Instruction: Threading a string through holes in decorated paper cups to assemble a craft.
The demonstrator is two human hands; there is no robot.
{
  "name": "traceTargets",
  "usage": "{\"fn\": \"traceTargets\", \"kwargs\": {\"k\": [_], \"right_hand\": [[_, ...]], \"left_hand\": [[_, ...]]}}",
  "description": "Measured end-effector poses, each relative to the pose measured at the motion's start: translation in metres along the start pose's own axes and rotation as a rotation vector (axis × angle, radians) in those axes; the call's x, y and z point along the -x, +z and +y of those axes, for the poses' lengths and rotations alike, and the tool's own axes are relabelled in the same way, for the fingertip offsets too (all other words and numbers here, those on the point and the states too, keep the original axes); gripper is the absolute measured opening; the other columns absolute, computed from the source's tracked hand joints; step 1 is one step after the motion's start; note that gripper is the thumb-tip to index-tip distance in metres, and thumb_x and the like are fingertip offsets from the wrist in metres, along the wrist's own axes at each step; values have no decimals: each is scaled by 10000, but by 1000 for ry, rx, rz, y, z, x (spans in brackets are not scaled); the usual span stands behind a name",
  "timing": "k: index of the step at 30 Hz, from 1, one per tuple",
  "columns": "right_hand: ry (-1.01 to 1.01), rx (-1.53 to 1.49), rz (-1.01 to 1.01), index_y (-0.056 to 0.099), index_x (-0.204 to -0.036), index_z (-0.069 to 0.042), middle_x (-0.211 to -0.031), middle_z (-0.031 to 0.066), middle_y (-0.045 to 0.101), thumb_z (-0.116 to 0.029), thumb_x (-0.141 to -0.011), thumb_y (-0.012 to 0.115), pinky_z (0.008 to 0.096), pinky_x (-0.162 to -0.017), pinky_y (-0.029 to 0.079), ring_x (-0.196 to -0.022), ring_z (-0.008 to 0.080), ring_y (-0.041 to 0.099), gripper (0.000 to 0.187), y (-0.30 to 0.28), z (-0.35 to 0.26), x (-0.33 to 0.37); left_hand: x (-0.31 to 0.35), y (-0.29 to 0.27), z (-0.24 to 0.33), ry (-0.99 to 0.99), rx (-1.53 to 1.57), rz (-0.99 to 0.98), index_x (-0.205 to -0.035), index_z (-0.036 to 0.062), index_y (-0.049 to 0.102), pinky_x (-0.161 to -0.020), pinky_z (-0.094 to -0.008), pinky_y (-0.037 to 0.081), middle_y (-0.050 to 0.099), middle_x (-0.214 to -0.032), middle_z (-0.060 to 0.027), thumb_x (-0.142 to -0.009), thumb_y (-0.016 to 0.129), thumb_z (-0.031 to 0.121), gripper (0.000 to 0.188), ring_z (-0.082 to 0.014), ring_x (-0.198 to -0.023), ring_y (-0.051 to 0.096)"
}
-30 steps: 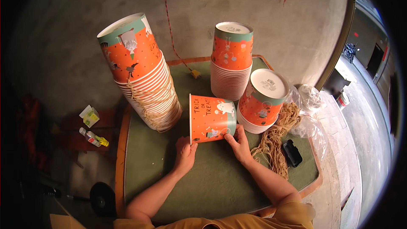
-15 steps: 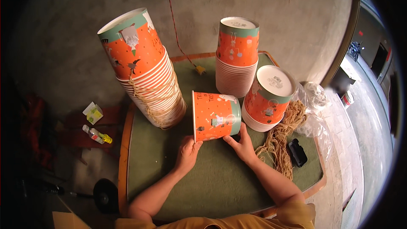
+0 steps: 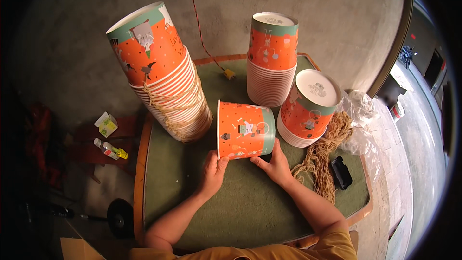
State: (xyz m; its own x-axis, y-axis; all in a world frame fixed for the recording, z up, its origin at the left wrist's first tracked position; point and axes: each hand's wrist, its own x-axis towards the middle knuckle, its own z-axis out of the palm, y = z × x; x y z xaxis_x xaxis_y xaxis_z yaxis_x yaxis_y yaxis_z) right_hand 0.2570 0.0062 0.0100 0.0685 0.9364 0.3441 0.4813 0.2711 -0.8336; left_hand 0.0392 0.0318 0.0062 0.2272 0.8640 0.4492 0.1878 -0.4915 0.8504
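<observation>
Orange-and-green paper bucket [image 3: 246,131] lies sideways over the bench [image 3: 240,212], your left hand [image 3: 212,173] with fingers clamped on its rim, your right hand [image 3: 276,167] likewise on its base, both forearms angling inward. Before you stand three stacks of upturned buckets [image 3: 272,60] (the leftmost wound with twine [image 3: 180,108]).

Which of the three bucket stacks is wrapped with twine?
The tall stack at the table's left: twine crosses its layered rims. The back stack and short right-hand stack have none around them.
</observation>
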Motion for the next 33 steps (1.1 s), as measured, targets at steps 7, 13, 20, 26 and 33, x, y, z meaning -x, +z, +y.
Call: {"fn": "traceTargets", "kwargs": {"k": [7, 13, 20, 26, 33], "right_hand": [[30, -37, -11, 380, -1366, -36, -1278, 156, 533, -301, -809, 791, 384, -986, 436, -1192, 303, 539, 741, -2, -1, 0], [44, -92, 17, 447, -1302, -15, -1209, 124, 563, -274, -808, 800, 349, -945, 451, -1106, 237, 567, 660, -3, -8, 0], [93, -123, 0, 405, -1387, -46, -1252, 129, 513, -357, -822, 775, 335, -847, 493, -1043, 231, 567, 744, -2, 8, 2], [72, -130, 17, 420, -1365, -40, -1211, 128, 521, -360, -837, 761, 332, -833, 488, -1010, 225, 561, 706, -2, 6, 3], [9, -117, 87, 441, -1298, 2, -1068, 139, 570, -344, -902, 692, 325, -783, 488, -900, 213, 575, 582, -2, 0, 1]], "left_hand": [[1, -1, -11, 57, -112, -88, -1169, 9, 554, -885, -382, 461, 612, -1106, -156, -967, 600, 166, 260, -326, -1032, 582], [2, -2, -17, 5, -136, -101, -1178, 10, 550, -898, -406, 456, 616, -1120, -161, -934, 627, 133, 283, -347, -1048, 576], [0, -2, -15, 50, -146, -109, -1139, 6, 554, -872, -410, 452, 612, -1074, -164, -933, 635, 141, 259, -358, -1009, 567], [1, -1, -11, 109, -134, -93, -1122, 3, 546, -848, -414, 450, 604, -1039, -162, -941, 627, 151, 248, -359, -975, 559], [-16, -6, 23, 131, -54, -171, -1197, -10, 501, -803, -368, 496, 630, -1062, -188, -967, 602, 163, 305, -336, -938, 637]]}}
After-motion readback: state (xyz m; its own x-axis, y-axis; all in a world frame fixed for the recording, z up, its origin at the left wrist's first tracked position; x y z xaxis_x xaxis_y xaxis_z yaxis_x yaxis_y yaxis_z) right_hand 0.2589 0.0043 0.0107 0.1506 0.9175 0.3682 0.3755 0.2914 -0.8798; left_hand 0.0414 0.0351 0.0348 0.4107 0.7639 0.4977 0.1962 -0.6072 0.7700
